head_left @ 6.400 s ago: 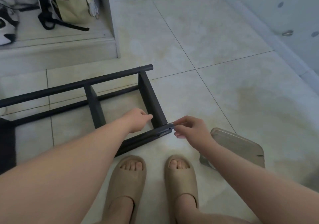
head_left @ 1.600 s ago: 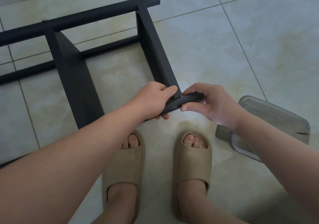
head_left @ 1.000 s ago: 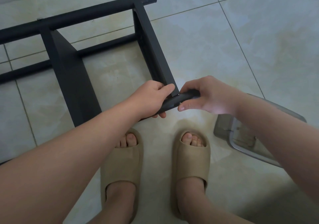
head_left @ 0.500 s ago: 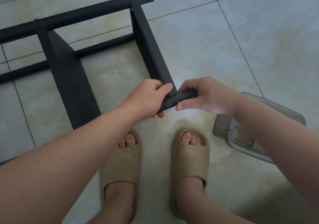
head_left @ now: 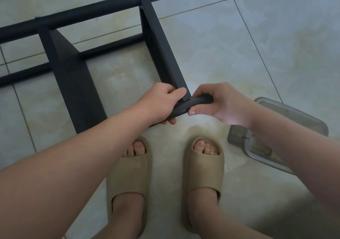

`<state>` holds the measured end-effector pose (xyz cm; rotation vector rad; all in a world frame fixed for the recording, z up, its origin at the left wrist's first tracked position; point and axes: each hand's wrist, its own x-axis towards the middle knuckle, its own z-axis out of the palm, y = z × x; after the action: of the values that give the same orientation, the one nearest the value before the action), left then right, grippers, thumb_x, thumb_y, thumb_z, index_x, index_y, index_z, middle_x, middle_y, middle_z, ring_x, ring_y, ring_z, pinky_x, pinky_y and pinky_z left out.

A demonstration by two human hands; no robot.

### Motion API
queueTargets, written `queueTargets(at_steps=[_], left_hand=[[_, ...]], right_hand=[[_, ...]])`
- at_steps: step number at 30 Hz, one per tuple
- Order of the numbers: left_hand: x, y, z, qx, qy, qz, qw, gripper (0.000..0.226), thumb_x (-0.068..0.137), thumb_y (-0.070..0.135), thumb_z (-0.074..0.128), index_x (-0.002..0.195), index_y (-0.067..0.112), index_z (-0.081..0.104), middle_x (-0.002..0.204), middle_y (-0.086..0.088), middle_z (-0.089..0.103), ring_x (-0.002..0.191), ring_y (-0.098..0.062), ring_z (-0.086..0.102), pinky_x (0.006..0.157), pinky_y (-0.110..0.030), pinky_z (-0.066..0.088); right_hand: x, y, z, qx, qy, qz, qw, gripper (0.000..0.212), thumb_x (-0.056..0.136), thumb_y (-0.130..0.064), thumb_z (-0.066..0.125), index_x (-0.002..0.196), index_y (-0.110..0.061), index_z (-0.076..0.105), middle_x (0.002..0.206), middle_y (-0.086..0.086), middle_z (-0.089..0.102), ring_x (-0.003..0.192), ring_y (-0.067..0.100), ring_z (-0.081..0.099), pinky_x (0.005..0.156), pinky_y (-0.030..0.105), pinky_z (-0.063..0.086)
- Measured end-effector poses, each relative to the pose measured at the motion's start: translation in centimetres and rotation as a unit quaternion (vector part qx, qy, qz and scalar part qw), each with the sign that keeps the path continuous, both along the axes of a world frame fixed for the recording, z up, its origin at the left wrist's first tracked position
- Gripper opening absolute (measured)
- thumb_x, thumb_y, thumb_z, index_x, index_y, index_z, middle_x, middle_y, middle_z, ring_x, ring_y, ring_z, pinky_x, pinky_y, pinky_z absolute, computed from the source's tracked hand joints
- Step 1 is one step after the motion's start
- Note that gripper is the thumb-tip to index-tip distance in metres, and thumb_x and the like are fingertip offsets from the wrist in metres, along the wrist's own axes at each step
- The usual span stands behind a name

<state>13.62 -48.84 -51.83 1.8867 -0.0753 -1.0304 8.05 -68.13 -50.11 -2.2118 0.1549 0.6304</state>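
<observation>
A black metal rack frame (head_left: 73,76) lies on the tiled floor, with round tubes and flat crossbars. Its near tube (head_left: 184,107) runs just in front of my feet. My left hand (head_left: 160,102) grips that tube where the right crossbar (head_left: 161,51) meets it, thumb lying along the crossbar's end. My right hand (head_left: 219,104) curls round the tube's free end, thumb underneath. The joint between the hands is partly hidden by fingers.
A clear plastic container (head_left: 272,137) sits on the floor at the right, partly behind my right forearm. My feet in beige slides (head_left: 128,174) stand just below the frame. The far tube (head_left: 92,12) crosses the top of the view.
Since 6.4 s ago the view has tilted down and closer, and both hands have closed round the near tube. Over the last second the hands hold almost still.
</observation>
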Motion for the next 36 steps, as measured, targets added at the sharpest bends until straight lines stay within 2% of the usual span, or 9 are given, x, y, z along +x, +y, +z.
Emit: queueTargets(at_steps=[5,9,13,21,24,27,29,33,36], left_hand=[[0.3,0.5,0.4,-0.029,0.020,0.000,0.999,0.031,0.101,0.036,0.053,0.094,0.008,0.060,0.070,-0.004,0.071,0.051,-0.021,0.067,0.047,-0.027,0.047],[0.4,0.6,0.6,-0.037,0.034,-0.004,0.999,0.029,0.100,0.038,0.055,0.091,0.011,0.059,0.071,-0.005,0.072,0.054,-0.021,0.069,0.048,-0.026,0.049],[0.7,0.8,0.7,-0.056,0.064,-0.005,0.996,0.025,0.100,0.037,0.059,0.088,0.015,0.063,0.069,-0.001,0.073,0.059,-0.019,0.071,0.049,-0.023,0.050],[0.7,0.9,0.8,-0.043,0.068,-0.004,0.997,0.028,0.099,0.037,0.061,0.090,0.011,0.069,0.070,-0.009,0.074,0.059,-0.015,0.068,0.049,-0.020,0.049],[0.1,0.6,1.2,-0.006,0.004,0.017,1.000,0.030,0.096,0.034,0.064,0.086,0.006,0.072,0.066,-0.004,0.072,0.053,-0.009,0.063,0.050,-0.016,0.046],[0.0,0.4,2.4,0.053,-0.047,0.031,0.997,0.030,0.091,0.042,0.069,0.098,0.013,0.072,0.089,0.000,0.075,0.081,-0.015,0.068,0.078,-0.029,0.053],[-0.2,0.3,3.6,0.103,-0.069,0.022,0.992,0.036,0.092,0.048,0.065,0.108,0.016,0.065,0.097,0.004,0.071,0.095,-0.022,0.066,0.086,-0.035,0.050],[-1.0,-0.1,6.8,0.196,-0.200,-0.034,0.959,0.044,0.093,0.044,0.059,0.130,0.021,0.050,0.119,0.002,0.057,0.113,-0.024,0.056,0.093,-0.035,0.044],[-2.2,-2.0,9.2,0.159,-0.242,-0.100,0.952,0.032,0.095,0.037,0.056,0.122,0.022,0.054,0.120,0.002,0.060,0.108,-0.022,0.058,0.090,-0.035,0.045]], right_hand=[[0.1,0.1,-0.3,0.021,0.000,-0.025,0.999,0.023,0.078,-0.039,0.085,0.087,-0.024,0.070,0.058,-0.013,0.055,0.049,0.004,0.044,0.046,0.014,0.034],[-0.2,0.1,-0.4,0.015,-0.023,-0.015,1.000,0.022,0.081,-0.040,0.083,0.088,-0.022,0.071,0.065,0.000,0.060,0.053,0.006,0.046,0.049,0.018,0.035],[-0.6,0.3,-0.7,0.023,-0.042,-0.041,0.998,0.022,0.080,-0.038,0.085,0.088,-0.022,0.073,0.060,-0.011,0.055,0.053,0.004,0.044,0.050,0.016,0.035],[-0.2,0.7,-0.7,-0.010,-0.029,-0.051,0.998,0.032,0.069,-0.045,0.090,0.079,-0.022,0.069,0.058,-0.012,0.055,0.053,0.004,0.045,0.049,0.016,0.034],[-0.7,1.8,-0.4,-0.060,-0.051,-0.034,0.996,0.041,0.070,-0.048,0.088,0.089,-0.018,0.068,0.077,-0.006,0.058,0.066,0.006,0.049,0.061,0.022,0.036],[-1.6,3.0,0.7,-0.064,-0.038,-0.023,0.997,0.066,0.071,-0.056,0.083,0.123,-0.021,0.062,0.113,-0.002,0.057,0.093,0.010,0.057,0.085,0.028,0.045],[-2.6,3.1,1.8,-0.079,-0.036,-0.020,0.996,0.081,0.079,-0.060,0.075,0.145,-0.023,0.047,0.139,-0.001,0.047,0.122,0.017,0.052,0.106,0.035,0.042],[-5.6,0.9,4.5,-0.139,-0.045,0.006,0.989,0.074,0.096,-0.056,0.056,0.157,-0.024,0.030,0.160,-0.001,0.029,0.144,0.025,0.032,0.116,0.034,0.026],[-8.6,-1.9,6.2,-0.187,-0.032,0.003,0.982,0.066,0.101,-0.050,0.053,0.158,-0.026,0.030,0.162,0.000,0.030,0.146,0.027,0.030,0.118,0.037,0.024]])
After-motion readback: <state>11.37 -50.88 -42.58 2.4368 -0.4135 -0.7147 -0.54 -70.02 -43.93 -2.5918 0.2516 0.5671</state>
